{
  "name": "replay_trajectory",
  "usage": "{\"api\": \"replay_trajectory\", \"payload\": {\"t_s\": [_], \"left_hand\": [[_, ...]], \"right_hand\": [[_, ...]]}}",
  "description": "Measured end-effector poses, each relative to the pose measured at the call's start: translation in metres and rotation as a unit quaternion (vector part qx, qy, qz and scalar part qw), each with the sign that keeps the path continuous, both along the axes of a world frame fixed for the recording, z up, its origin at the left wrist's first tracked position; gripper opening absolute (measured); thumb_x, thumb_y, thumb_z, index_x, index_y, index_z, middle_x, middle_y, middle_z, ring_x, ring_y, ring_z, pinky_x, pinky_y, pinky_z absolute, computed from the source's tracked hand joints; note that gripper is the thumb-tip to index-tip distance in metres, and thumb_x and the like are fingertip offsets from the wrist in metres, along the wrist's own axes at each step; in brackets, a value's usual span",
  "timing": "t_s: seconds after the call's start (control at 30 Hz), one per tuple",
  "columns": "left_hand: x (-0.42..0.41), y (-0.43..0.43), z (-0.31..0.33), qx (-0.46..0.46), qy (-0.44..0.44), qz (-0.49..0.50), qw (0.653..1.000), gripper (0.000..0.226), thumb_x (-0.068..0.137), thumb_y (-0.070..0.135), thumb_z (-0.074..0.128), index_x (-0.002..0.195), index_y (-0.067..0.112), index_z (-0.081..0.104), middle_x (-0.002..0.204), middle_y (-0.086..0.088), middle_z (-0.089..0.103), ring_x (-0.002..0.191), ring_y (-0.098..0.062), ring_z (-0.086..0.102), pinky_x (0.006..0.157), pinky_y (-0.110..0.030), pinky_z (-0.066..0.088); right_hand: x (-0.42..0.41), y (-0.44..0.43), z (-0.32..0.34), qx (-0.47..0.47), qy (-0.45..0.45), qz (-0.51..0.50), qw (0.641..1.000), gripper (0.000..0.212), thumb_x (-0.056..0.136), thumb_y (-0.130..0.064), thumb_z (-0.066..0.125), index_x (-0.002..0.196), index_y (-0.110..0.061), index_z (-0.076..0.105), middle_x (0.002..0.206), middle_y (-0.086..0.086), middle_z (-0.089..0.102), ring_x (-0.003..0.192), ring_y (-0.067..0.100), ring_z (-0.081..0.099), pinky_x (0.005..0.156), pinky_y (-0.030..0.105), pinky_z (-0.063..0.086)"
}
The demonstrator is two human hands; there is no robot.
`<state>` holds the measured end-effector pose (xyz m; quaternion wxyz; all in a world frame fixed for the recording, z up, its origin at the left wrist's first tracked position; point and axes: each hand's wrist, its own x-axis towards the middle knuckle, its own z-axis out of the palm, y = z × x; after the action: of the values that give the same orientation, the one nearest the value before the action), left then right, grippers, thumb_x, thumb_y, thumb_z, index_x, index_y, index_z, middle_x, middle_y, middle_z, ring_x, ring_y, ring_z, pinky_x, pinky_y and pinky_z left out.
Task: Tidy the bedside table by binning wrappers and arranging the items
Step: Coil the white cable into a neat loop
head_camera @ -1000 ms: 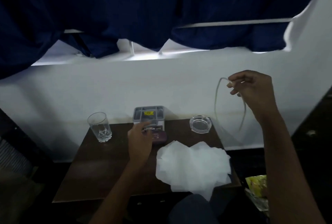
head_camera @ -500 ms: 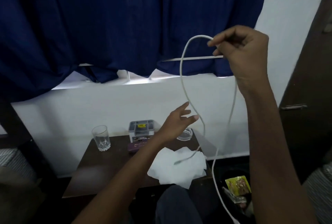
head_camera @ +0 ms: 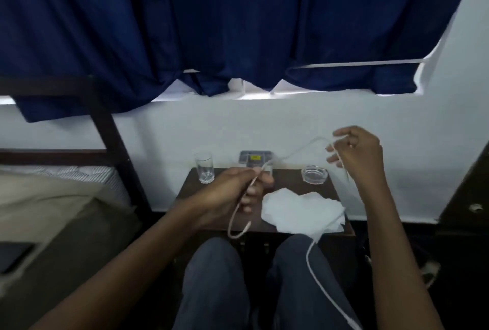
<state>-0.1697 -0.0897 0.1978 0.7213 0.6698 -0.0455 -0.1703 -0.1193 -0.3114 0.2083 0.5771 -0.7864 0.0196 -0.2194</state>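
Note:
A white cable (head_camera: 299,150) stretches between both hands above the dark bedside table (head_camera: 195,189). My left hand (head_camera: 232,192) grips the cable near its end, and a short loop hangs below it. My right hand (head_camera: 357,153) holds the cable higher up at the right; the rest trails down over my right knee. On the table stand a drinking glass (head_camera: 204,167), a small grey box with a yellow label (head_camera: 254,157) and a glass ashtray (head_camera: 314,174). A crumpled white tissue (head_camera: 301,209) lies at the front right.
A bed with a dark frame post (head_camera: 111,128) and beige bedding (head_camera: 53,197) stands to the left. Blue curtains (head_camera: 211,25) hang over the white wall behind the table. My knees (head_camera: 217,263) are right in front of the table. A dark door or cabinet (head_camera: 465,197) is at the right.
My left hand went from open in the air to gripping the cable. My right hand came down from high up to just above the table, with the cable in it.

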Motion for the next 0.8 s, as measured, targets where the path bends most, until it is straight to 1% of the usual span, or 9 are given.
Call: {"api": "replay_trajectory", "payload": {"t_s": [0.13,0.2,0.27,0.33,0.43,0.5,0.57,0.67,0.8], "left_hand": [[-0.013,0.031,-0.012,-0.004,0.078,-0.019,0.997,0.036,0.099,0.021,0.03,0.077,0.009,0.055,0.04,0.01,0.027,0.03,0.0,0.019,0.035,-0.009,0.013],[-0.017,0.041,-0.015,-0.016,0.101,-0.025,0.994,0.036,0.098,0.02,0.029,0.074,0.01,0.054,0.038,0.011,0.025,0.029,0.001,0.016,0.035,-0.01,0.008],[-0.021,0.047,-0.018,-0.03,0.119,-0.042,0.992,0.038,0.094,0.019,0.031,0.067,0.011,0.056,0.036,0.011,0.024,0.028,0.001,0.016,0.037,-0.01,0.006],[-0.024,0.051,-0.018,-0.03,0.122,-0.055,0.991,0.037,0.086,0.021,0.037,0.057,0.014,0.059,0.035,0.012,0.023,0.027,0.001,0.016,0.037,-0.011,0.006],[-0.026,0.056,-0.019,-0.034,0.118,-0.068,0.99,0.032,0.077,0.026,0.041,0.053,0.017,0.06,0.034,0.013,0.024,0.027,0.002,0.016,0.036,-0.01,0.008],[-0.027,0.058,-0.019,-0.058,0.116,-0.075,0.989,0.032,0.08,0.027,0.041,0.057,0.016,0.061,0.034,0.013,0.025,0.027,0.003,0.017,0.035,-0.011,0.009],[-0.027,0.062,-0.02,-0.085,0.109,-0.069,0.988,0.031,0.083,0.029,0.043,0.062,0.015,0.062,0.036,0.012,0.025,0.027,0.002,0.019,0.034,-0.014,0.011],[-0.027,0.071,-0.022,-0.115,0.098,-0.047,0.987,0.03,0.085,0.032,0.045,0.067,0.013,0.061,0.038,0.011,0.025,0.028,0.0,0.021,0.032,-0.014,0.019],[-0.029,0.081,-0.03,-0.086,0.075,-0.017,0.993,0.03,0.084,0.031,0.046,0.069,0.013,0.065,0.04,0.009,0.028,0.032,-0.004,0.028,0.035,-0.016,0.029]], "right_hand": [[-0.006,0.015,-0.026,-0.275,0.116,0.01,0.954,0.012,0.081,-0.012,0.058,0.085,-0.019,0.067,0.096,0.009,0.063,0.095,0.029,0.059,0.075,0.033,0.047],[-0.01,0.029,-0.029,-0.357,0.091,0.035,0.929,0.016,0.079,-0.018,0.063,0.095,-0.02,0.067,0.107,0.007,0.057,0.111,0.029,0.05,0.081,0.034,0.038],[-0.021,0.044,-0.024,-0.342,0.042,0.145,0.927,0.031,0.078,-0.021,0.069,0.108,-0.023,0.065,0.122,-0.002,0.055,0.121,0.02,0.045,0.094,0.031,0.036],[-0.038,0.064,-0.014,-0.248,0.043,0.322,0.913,0.042,0.078,-0.019,0.072,0.117,-0.026,0.061,0.124,-0.01,0.058,0.117,0.005,0.051,0.096,0.013,0.037],[-0.054,0.089,-0.016,-0.14,0.059,0.461,0.874,0.034,0.076,-0.004,0.072,0.107,-0.015,0.065,0.099,-0.001,0.068,0.091,0.001,0.062,0.085,0.013,0.046],[-0.056,0.101,-0.02,-0.096,0.036,0.435,0.895,0.017,0.077,0.002,0.069,0.092,-0.007,0.068,0.073,0.001,0.066,0.065,0.001,0.059,0.066,0.015,0.048],[-0.055,0.103,-0.019,-0.054,0.005,0.373,0.926,0.009,0.079,0.004,0.066,0.083,-0.003,0.068,0.062,0.0,0.061,0.052,0.0,0.053,0.054,0.011,0.043],[-0.05,0.099,-0.017,-0.029,-0.063,0.254,0.965,0.011,0.081,0.001,0.065,0.08,-0.009,0.069,0.064,-0.007,0.062,0.057,0.001,0.055,0.057,0.01,0.042],[-0.046,0.101,-0.029,0.016,-0.13,0.111,0.985,0.015,0.083,-0.003,0.063,0.079,-0.017,0.067,0.062,-0.021,0.063,0.061,-0.003,0.057,0.06,0.007,0.041]]}}
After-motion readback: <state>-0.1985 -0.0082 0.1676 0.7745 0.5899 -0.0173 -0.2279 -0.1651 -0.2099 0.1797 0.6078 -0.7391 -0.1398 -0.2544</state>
